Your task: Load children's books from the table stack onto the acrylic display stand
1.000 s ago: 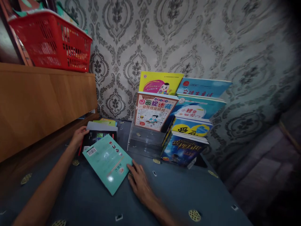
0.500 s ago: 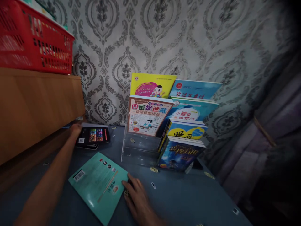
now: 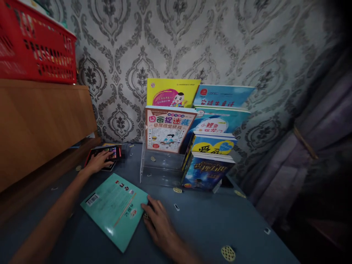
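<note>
At the far left of the table, my left hand (image 3: pixel 99 161) lies spread over a black book (image 3: pixel 111 149) with colour pictures on it. At least one more book lies beneath that one. A teal book (image 3: pixel 115 211) rests flat in front of me, its barcode at the left corner. By its right corner my right hand (image 3: pixel 161 222) lies on the table, fingers loosely apart and fingertips at the book's edge. A clear stand (image 3: pixel 156 172) holds several upright books, among them a brown-bordered picture book (image 3: pixel 167 132) and a dark blue book (image 3: pixel 206 170).
A wooden cabinet (image 3: pixel 45 124) overhangs the left side, with a red basket (image 3: pixel 41 51) on top. Patterned wallpaper (image 3: pixel 123 80) rises behind the table (image 3: pixel 200 227). A tied curtain (image 3: pixel 286 172) hangs along the right.
My left hand has moved right from the black book's left edge onto its cover. My right hand stays by the teal book. The camera view has shifted slightly.
</note>
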`<state>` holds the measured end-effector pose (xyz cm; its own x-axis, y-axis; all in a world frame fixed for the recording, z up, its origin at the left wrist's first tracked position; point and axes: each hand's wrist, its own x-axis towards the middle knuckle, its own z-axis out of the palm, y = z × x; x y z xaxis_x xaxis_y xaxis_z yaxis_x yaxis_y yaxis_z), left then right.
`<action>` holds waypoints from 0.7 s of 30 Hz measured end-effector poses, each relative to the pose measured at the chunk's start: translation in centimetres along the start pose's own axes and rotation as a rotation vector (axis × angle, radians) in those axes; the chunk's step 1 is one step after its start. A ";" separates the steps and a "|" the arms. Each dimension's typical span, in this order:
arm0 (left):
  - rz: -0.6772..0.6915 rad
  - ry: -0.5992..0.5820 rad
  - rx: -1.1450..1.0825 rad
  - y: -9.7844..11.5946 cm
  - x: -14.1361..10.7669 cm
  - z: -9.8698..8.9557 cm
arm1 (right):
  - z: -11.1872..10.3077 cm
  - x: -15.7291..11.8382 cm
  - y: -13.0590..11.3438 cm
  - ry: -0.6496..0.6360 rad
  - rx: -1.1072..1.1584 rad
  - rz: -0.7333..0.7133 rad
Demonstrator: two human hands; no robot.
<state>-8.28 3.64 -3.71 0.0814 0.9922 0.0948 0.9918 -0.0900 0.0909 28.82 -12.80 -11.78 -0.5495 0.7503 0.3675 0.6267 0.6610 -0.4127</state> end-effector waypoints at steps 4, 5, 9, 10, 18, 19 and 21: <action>0.028 0.214 0.079 1.4 -2.0 0.1 | 0.0 0.0 -0.1 -0.011 0.014 0.010; 0.054 0.274 0.079 2.0 -3.0 0.5 | 0.0 0.0 -0.1 -0.008 0.014 0.009; -0.018 0.242 -0.061 3.9 -8.0 3.2 | 0.0 0.0 -0.4 0.012 0.001 0.006; -0.064 0.207 -0.085 4.3 -9.2 3.8 | -0.2 0.0 -0.6 0.011 -0.001 0.010; -0.143 0.113 -0.126 6.7 -14.3 4.2 | -2.5 -0.2 -2.3 0.003 0.013 0.151; -0.158 0.117 -0.126 7.3 -14.8 4.2 | -2.8 -0.4 -2.3 0.017 0.014 0.162; -0.177 0.120 -0.120 8.5 -15.8 4.5 | -3.4 -1.2 -2.0 0.030 0.011 0.180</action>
<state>-0.68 -12.42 -8.88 -0.1116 0.9767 0.1834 0.9703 0.0672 0.2326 30.14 -15.03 -8.60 -0.4120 0.8563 0.3115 0.7074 0.5161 -0.4830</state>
